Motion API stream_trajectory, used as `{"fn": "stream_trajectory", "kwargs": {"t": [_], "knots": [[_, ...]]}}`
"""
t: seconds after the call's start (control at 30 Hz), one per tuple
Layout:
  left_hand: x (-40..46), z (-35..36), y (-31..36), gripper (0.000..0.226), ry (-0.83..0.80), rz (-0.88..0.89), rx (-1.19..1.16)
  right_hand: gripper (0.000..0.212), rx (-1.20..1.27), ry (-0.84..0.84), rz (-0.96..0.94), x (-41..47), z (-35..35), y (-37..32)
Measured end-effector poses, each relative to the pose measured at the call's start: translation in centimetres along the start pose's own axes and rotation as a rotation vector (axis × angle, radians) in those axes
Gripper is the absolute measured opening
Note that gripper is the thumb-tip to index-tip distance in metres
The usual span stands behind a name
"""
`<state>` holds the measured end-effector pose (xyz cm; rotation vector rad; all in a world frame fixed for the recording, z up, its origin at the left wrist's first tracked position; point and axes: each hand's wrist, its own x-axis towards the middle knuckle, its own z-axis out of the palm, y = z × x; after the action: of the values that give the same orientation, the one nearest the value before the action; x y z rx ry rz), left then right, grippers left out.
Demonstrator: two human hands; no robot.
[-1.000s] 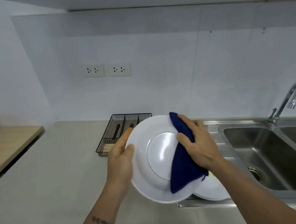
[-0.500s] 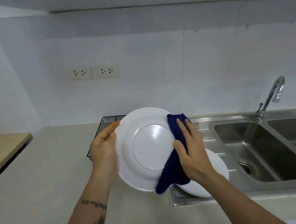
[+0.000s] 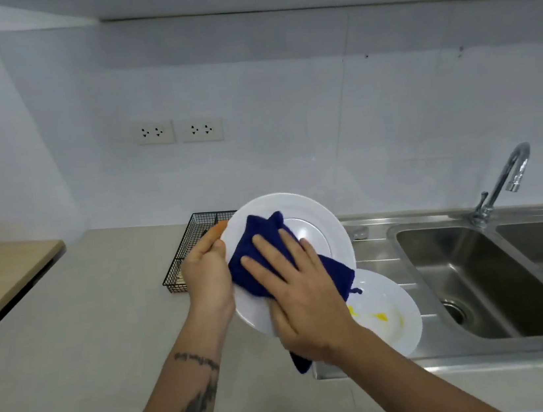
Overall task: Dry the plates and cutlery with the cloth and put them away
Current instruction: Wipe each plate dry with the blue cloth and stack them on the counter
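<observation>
The fingers of the right hand are lying spread and fairly straight, pressing a dark blue cloth flat against the underside of a round white plate. The cloth is sitting directly under those fingers, covering the plate's left and lower part, with a corner hanging below the wrist. The left hand is gripping the plate's left rim, its thumb curled over the edge; its other fingers are hidden behind the plate. The plate is being held tilted on edge above the pale beige desk. Just below and to the right, a second white plate with yellow smears is lying on the steel draining board beside the stainless steel sink. Behind the left hand, a black wire cutlery basket is standing on the desk.
</observation>
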<state>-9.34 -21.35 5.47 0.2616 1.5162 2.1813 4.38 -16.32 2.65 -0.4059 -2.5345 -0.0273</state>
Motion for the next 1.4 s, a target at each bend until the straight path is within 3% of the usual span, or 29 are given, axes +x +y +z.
{"fn": "stream_trajectory", "kwargs": {"t": [0.13, 0.23, 0.33, 0.47, 0.53, 0.67, 0.73, 0.93, 1.17, 1.3, 1.4], "knots": [[0.4, -1.2, 1.0, 0.038, 0.027, 0.049, 0.048, 0.064, 0.090, 0.062, -0.001, -2.8, 0.8, 1.5], [0.4, -1.8, 0.9, 0.038, 0.014, 0.060, 0.075, 0.059, 0.294, 0.167, 0.286, -2.1, 1.1, 3.7], [-0.6, -1.2, 0.2, 0.037, -0.041, 0.101, 0.141, 0.059, 0.417, 0.145, 0.498, 0.8, 0.6, 4.6], [-1.0, -0.7, -0.5, 0.041, -0.120, 0.153, 0.212, 0.061, 0.186, 0.021, 0.220, 2.6, -0.2, 3.3], [-0.9, -1.0, -0.1, 0.038, -0.132, 0.165, 0.196, 0.060, 0.186, 0.017, 0.177, 2.1, -0.3, 3.8], [-1.0, -2.4, 0.6, 0.035, -0.149, 0.215, 0.171, 0.055, 0.621, 0.034, 0.520, 0.3, -0.3, 5.8], [-0.8, -3.0, 0.9, 0.037, -0.195, 0.253, 0.210, 0.055, 0.754, 0.022, 0.596, 0.3, -0.4, 6.1], [-0.8, -2.2, 1.3, 0.043, -0.393, 0.373, 0.359, 0.059, 0.532, -0.036, 0.395, 3.8, -1.7, 5.3], [1.2, -3.0, 1.4, 0.049, -0.398, 0.494, 0.557, 0.046, 0.473, -0.046, 0.287, 3.5, -2.0, 5.5], [1.4, -3.7, 0.1, 0.035, -0.274, 0.417, 0.474, 0.049, 0.361, 0.032, 0.231, 2.5, -0.8, 3.9], [1.0, -3.5, -1.0, 0.024, -0.208, 0.169, 0.215, 0.053, 0.312, 0.080, 0.219, 1.9, -0.1, 3.0]]}}
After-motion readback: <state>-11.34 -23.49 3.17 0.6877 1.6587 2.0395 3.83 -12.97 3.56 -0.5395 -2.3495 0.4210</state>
